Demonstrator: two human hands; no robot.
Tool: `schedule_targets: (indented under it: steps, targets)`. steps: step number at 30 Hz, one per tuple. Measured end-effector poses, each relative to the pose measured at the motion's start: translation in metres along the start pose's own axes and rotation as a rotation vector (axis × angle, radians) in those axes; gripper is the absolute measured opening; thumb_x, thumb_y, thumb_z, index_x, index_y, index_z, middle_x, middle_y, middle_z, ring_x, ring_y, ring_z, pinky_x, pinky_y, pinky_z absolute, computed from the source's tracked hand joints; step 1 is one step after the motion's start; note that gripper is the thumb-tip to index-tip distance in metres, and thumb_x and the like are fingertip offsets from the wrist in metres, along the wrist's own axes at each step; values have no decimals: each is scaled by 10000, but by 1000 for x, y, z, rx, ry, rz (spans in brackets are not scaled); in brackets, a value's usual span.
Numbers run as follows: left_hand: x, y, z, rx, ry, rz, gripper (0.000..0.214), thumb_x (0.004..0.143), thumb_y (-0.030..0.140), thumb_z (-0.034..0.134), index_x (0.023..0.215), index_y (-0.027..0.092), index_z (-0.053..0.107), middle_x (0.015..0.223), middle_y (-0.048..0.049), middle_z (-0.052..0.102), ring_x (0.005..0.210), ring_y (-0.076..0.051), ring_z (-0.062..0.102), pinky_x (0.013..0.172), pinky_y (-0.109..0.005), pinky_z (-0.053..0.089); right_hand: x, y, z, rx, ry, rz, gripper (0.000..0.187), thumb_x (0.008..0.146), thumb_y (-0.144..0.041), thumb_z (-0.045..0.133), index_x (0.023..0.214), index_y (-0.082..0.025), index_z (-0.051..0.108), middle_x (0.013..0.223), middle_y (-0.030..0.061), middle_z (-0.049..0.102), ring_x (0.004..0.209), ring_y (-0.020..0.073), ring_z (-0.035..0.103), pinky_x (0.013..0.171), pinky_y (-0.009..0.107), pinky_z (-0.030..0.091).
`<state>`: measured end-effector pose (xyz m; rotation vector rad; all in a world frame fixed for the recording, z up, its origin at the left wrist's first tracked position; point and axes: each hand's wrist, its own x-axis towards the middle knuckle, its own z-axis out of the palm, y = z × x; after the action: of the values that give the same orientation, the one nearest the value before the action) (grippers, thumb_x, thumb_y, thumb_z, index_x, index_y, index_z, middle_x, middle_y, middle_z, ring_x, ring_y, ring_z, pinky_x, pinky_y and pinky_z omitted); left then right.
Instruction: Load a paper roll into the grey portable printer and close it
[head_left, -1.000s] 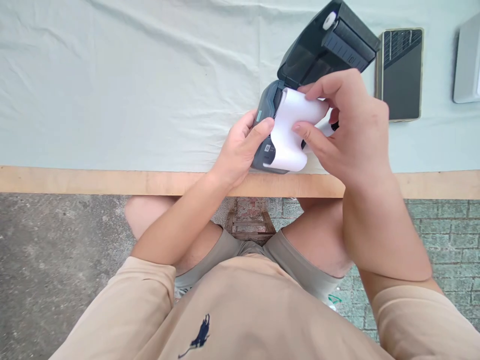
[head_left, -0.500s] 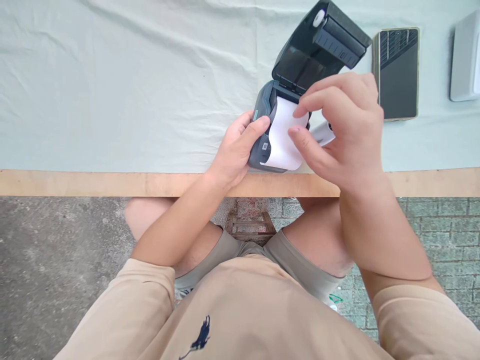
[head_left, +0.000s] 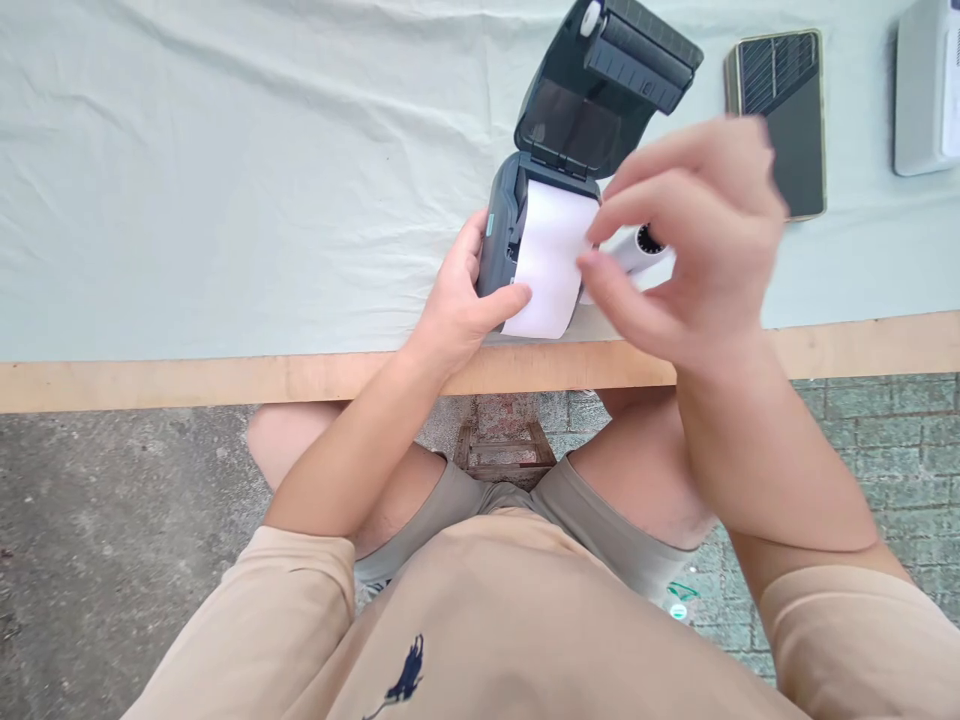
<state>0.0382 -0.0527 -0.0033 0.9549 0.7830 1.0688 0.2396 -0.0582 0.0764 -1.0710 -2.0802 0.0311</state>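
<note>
A dark portable label printer is tilted at the table's front edge, with its lid swung up and back. White paper runs out of its compartment toward me over the front. My left hand grips the printer's left side, the thumb pressing on the paper near its loose end. Just right of the paper hovers my right hand, slightly blurred, thumb and forefinger a little apart with nothing seen between them. Partly behind that hand lies a white roll with a dark, toothed-looking end.
Right of the printer lies a dark-screened phone on the pale cloth. A white box-like object stands at the far right. The table's wooden edge runs across in front of my knees.
My left thumb has shifted from the printer's side onto the paper, which now lies flatter. The right thumb and forefinger have come closer together. The view has moved slightly.
</note>
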Motion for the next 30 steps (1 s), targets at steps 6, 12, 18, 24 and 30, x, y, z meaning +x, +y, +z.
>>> schedule_targets:
  steps: [6, 12, 18, 24, 30]
  targets:
    - [15, -25, -18, 55, -81, 31, 810, 669, 638, 925, 1299, 272, 572, 1333, -93, 719, 1248, -368, 745, 889, -416, 674, 28, 28, -3, 66, 88, 307, 367, 1094, -434, 389, 1317, -270, 629, 1352, 33, 636, 1191, 229, 709, 952, 342, 569]
    - [11, -21, -15, 43, -45, 59, 738, 688, 614, 918, 1281, 306, 604, 1145, -39, 747, 1058, -287, 794, 717, -317, 638, 52, 23, -4, 233, -276, 416, 242, 1039, -316, 501, 1100, -201, 705, 1078, 40, 753, 1037, 199, 733, 981, 346, 578]
    - [8, -16, -13, -6, -65, 55, 764, 631, 574, 963, 1255, 291, 625, 1143, -49, 744, 1093, -306, 782, 728, -335, 639, 50, 28, -9, 189, -702, 497, 539, 802, -330, 821, 1319, -323, 669, 1296, 12, 746, 1095, 267, 728, 798, 378, 616]
    - [3, 0, 0, -83, -2, 0, 545, 775, 623, 841, 1156, 268, 679, 1115, -43, 773, 1294, -326, 734, 832, -356, 671, 52, 19, -8, 149, -848, 558, 594, 879, -423, 760, 1434, -373, 553, 1248, 15, 745, 759, 190, 675, 662, 370, 523]
    - [4, 8, 10, -114, 70, -51, 492, 936, 714, 612, 1069, 248, 694, 1109, -69, 800, 1541, -338, 561, 1185, -480, 593, 55, 9, -9, 80, -852, 588, 710, 875, -350, 767, 1502, -393, 439, 1210, 3, 750, 710, 186, 603, 677, 358, 471]
